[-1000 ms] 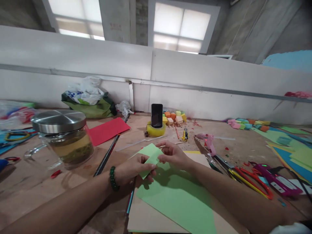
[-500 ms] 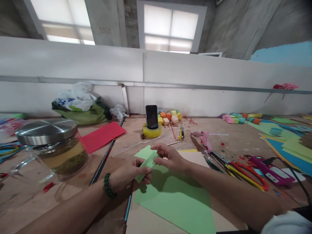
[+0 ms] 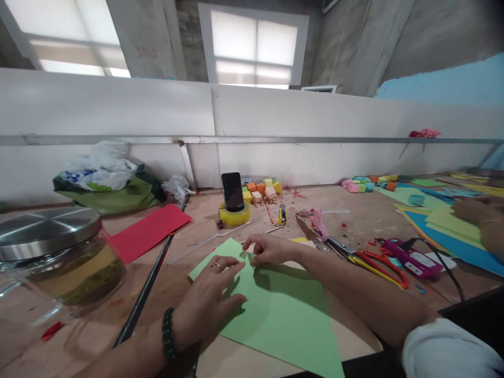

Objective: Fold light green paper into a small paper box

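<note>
**Green sheet pressed flat on worktop, both hands on it**

I am watching the head view. The green paper sheet is lying flat on a tan board at the near centre of the worktop, one corner pointing far-left toward the phone propped in a yellow tape roll.

Left hand: spread open, palm down, fingers splayed on the sheet's left part. It is grasping nothing; it is pressing the paper to the board. A ring and a green bead bracelet are showing.

Right hand: fingers curled, tips resting on the far edge of the sheet near its far corner. I cannot tell for sure whether it is pinching the edge or only pressing on it.

Step in hand, as I judge it: the sheet is being laid out and smoothed, or a crease is being flattened near the far corner.

Next move, as I judge it, is calling for the left palm to anchor the sheet while the right fingertips work the far edge, with corners matched before any pressing.

Surroundings: a lidded glass jar at near left, a red sheet and a long dark rod to the left, a pink glue gun and scissors to the right. Another person's hand is resting on coloured sheets at far right.
</note>
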A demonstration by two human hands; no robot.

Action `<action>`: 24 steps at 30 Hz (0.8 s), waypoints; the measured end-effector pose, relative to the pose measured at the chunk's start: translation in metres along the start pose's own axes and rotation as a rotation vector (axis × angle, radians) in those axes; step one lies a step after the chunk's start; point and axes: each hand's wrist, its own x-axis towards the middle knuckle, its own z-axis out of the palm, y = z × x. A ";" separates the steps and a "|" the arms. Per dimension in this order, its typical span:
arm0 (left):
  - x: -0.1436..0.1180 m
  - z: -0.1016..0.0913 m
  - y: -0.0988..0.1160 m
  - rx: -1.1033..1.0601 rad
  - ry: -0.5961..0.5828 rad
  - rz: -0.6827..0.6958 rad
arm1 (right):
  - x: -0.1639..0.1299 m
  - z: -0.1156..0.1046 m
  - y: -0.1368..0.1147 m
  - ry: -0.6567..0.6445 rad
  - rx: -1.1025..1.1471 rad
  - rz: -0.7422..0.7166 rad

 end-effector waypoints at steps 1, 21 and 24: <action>-0.002 0.001 0.002 0.076 -0.036 0.053 | -0.001 0.000 -0.001 -0.002 -0.043 0.017; -0.014 0.004 0.023 0.319 -0.287 0.127 | -0.011 0.000 -0.026 0.034 -0.487 0.144; -0.015 0.002 0.027 0.334 -0.336 0.096 | -0.013 0.003 -0.028 0.020 -0.559 0.054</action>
